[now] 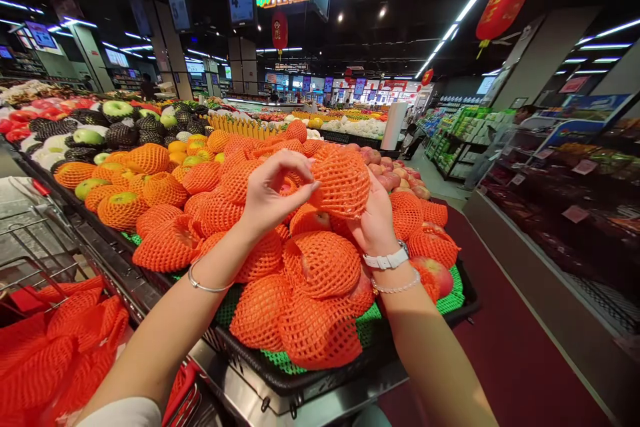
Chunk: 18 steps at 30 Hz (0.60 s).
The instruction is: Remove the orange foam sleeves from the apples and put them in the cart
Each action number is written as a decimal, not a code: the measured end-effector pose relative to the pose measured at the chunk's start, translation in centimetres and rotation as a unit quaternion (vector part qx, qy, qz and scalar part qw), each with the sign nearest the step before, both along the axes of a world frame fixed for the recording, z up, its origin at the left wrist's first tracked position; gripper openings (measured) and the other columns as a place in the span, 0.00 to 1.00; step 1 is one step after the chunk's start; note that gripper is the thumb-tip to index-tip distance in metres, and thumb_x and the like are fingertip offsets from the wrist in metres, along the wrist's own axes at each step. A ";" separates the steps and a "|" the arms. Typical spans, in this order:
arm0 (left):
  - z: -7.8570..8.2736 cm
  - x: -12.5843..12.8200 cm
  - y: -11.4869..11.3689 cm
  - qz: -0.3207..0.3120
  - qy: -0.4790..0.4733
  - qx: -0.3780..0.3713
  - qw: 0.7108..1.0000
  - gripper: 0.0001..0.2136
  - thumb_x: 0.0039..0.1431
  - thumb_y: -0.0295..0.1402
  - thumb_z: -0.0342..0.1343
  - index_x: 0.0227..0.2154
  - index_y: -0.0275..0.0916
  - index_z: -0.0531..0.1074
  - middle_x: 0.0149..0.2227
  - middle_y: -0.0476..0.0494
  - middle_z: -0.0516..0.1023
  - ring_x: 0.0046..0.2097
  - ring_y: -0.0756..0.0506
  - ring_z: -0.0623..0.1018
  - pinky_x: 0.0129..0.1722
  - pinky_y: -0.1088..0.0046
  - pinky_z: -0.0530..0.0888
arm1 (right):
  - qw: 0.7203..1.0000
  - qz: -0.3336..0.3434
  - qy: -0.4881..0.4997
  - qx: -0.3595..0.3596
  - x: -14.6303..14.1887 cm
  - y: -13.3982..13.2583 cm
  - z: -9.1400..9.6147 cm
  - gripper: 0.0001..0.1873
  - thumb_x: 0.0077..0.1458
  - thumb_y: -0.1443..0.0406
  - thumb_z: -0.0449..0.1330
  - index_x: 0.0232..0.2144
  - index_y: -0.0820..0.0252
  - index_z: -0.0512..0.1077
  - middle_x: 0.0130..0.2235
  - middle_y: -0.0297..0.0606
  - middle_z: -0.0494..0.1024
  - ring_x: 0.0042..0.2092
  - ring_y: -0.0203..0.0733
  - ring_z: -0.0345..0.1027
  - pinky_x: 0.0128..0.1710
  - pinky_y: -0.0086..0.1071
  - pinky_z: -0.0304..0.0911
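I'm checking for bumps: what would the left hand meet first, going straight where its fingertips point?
Most likely the orange foam net held in the right hand; the left hand may already touch it.

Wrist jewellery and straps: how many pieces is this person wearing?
3: a silver bangle on the left forearm, plus a white strap and a beaded bracelet at the right wrist. Any under the sleeve would be hidden.

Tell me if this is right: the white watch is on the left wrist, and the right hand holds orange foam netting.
No: the head view shows the white watch on the right wrist. The right hand does hold orange foam netting.
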<state>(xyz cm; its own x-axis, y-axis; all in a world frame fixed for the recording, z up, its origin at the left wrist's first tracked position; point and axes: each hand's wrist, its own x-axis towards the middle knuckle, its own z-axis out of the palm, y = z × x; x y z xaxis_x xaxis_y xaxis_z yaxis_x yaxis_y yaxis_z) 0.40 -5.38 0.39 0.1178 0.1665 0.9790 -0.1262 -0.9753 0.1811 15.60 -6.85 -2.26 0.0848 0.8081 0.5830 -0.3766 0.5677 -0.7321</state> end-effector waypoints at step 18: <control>-0.3 -0.4 -0.2 0.050 -0.013 -0.009 0.999 0.12 0.53 0.32 0.63 0.40 0.43 0.71 0.33 0.50 0.72 0.33 0.52 0.73 0.33 0.75 0.71 | 0.968 -0.103 -0.209 0.095 2.1 2.0 -2.8 0.23 0.52 0.47 0.57 0.48 0.48 0.68 0.52 0.37 0.73 0.56 0.46 0.65 0.60 0.46 0.61</control>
<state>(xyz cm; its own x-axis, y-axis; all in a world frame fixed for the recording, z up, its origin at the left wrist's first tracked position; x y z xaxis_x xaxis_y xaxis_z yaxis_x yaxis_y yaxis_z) -0.03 -5.55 0.14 0.0741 0.1938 0.9782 -0.0331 -0.9799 0.1966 17.75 -4.86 -5.07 -0.0437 0.6739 0.7375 0.0659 0.7385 -0.6710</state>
